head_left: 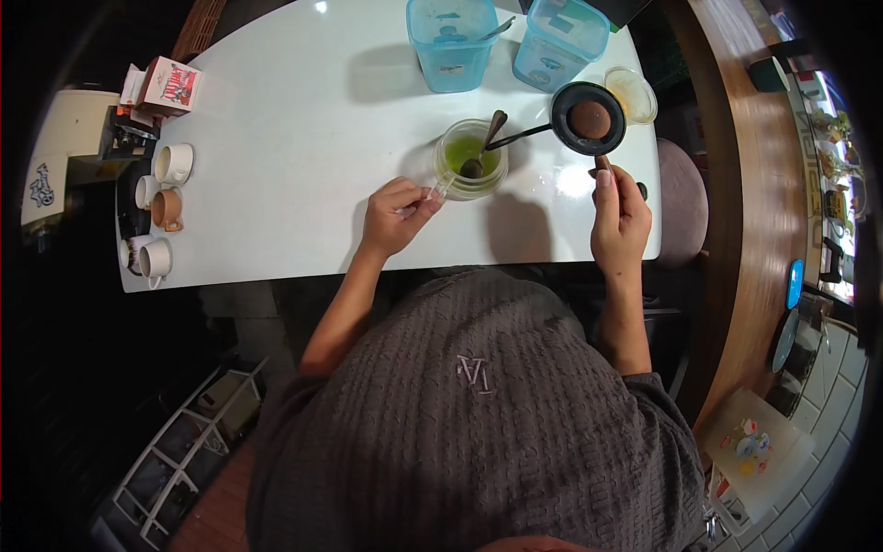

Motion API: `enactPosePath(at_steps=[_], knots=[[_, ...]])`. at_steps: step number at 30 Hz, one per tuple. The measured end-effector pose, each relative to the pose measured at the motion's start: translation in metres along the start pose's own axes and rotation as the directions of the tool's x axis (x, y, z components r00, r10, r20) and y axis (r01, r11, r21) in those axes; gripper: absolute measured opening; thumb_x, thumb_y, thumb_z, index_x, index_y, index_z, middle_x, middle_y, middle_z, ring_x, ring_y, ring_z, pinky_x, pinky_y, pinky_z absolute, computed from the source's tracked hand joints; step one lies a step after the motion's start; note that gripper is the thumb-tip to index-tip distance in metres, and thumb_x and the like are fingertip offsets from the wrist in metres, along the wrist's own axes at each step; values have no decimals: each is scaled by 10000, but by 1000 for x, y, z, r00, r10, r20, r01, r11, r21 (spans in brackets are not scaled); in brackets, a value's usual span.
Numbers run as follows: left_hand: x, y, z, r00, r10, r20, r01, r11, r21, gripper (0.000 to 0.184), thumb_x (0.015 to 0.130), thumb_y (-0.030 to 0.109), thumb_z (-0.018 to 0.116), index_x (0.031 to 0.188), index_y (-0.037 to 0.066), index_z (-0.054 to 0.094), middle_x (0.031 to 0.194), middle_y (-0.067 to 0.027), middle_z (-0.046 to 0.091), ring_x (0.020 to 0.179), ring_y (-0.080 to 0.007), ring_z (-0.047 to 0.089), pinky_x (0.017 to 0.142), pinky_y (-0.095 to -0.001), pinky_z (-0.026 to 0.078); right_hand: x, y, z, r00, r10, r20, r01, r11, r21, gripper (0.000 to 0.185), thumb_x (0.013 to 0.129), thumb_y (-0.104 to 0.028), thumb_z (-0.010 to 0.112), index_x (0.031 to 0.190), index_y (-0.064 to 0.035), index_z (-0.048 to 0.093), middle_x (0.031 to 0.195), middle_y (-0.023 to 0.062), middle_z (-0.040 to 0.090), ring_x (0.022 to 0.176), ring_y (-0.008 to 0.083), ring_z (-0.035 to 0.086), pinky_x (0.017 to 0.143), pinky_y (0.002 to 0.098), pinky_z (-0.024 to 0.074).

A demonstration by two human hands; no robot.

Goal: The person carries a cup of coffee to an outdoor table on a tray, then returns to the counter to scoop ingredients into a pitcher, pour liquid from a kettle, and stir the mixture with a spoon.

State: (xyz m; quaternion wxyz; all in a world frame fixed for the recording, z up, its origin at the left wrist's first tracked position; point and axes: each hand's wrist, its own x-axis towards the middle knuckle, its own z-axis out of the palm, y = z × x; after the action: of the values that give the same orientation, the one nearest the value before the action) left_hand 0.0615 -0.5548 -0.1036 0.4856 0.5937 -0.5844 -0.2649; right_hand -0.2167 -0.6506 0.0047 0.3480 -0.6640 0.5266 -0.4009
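Observation:
My left hand (401, 213) pinches the handle of a clear glass mug (446, 147) on the white table. Green liquid (464, 150) is in the mug, and a metal spoon (494, 125) leans in it. In my right hand (622, 213) is the handle of a black gooseneck kettle (563, 131) with a round brown knob. Its thin spout points left, with the tip over the mug's right side. I cannot make out a stream from it. Both hands are closed.
Two blue tubs (451, 57) (559, 46) stand at the back, the left one with a spoon handle sticking out. A round clear container (641, 97) sits behind the kettle. Several cups (174, 164) and a red-and-white box (171, 85) line the left edge. A chair (683, 204) stands right.

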Motion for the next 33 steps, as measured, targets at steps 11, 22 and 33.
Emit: enactPosePath(at_steps=[11,22,33], knots=[[2,0,0,1000,-7,8,7,1000,-15,137,807,134,761,817,7,710,639,-36,570,591,-137,482,541,-259,394,4,1,0,996,-90,7,90,994,-63,270,965,-155,579,1089,75,646,926,158,714,789,134,648,727,252,500],[0,-1,0,1000,-19,19,19,1000,-5,134,818,139,751,822,11,713,634,-38,554,591,-133,475,542,-261,388,8,3,1,995,-94,-18,93,993,-66,297,976,-188,568,1104,69,645,873,106,690,754,102,595,702,239,472],[0,-1,1,1000,-13,9,13,999,-37,151,820,147,753,817,3,707,628,-39,539,591,-139,471,543,-263,385,17,4,0,991,-129,-48,125,990,-68,271,965,-172,583,1089,57,658,863,123,710,705,95,607,668,237,478]])
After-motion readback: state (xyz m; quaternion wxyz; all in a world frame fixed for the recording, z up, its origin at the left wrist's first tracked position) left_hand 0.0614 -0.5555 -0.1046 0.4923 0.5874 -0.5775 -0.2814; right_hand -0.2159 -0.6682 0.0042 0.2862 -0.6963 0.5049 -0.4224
